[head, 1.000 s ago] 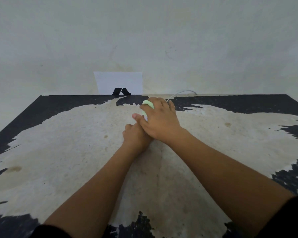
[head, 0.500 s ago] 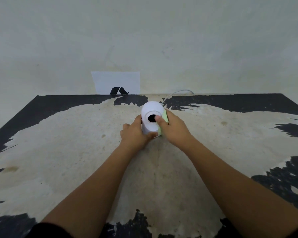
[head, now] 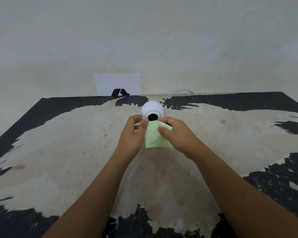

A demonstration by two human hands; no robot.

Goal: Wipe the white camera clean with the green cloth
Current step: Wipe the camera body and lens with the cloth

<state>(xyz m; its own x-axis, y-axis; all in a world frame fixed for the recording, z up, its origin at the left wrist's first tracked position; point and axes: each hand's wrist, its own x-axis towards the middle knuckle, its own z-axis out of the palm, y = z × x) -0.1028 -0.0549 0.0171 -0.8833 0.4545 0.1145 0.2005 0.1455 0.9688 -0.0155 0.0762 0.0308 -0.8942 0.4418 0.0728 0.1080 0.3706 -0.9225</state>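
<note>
The white camera (head: 151, 109) is a round ball with a black lens facing me, standing at the far middle of the worn table (head: 58, 152). Its lower part is hidden behind my hands. Just in front of it, the green cloth (head: 154, 138) hangs spread between both hands. My left hand (head: 132, 134) pinches the cloth's upper left corner next to the lens. My right hand (head: 177, 134) grips its right side with the thumb on top. Neither hand holds the camera.
A thin white cable (head: 177, 92) runs from the camera to the back edge of the table. A white paper sheet with a black mark (head: 117, 84) leans on the wall behind. The tabletop is black with large worn pale patches.
Both hands have let go of the camera and pulled back toward me. The cloth, earlier pressed against the camera's side, is now opened out between the two hands.
</note>
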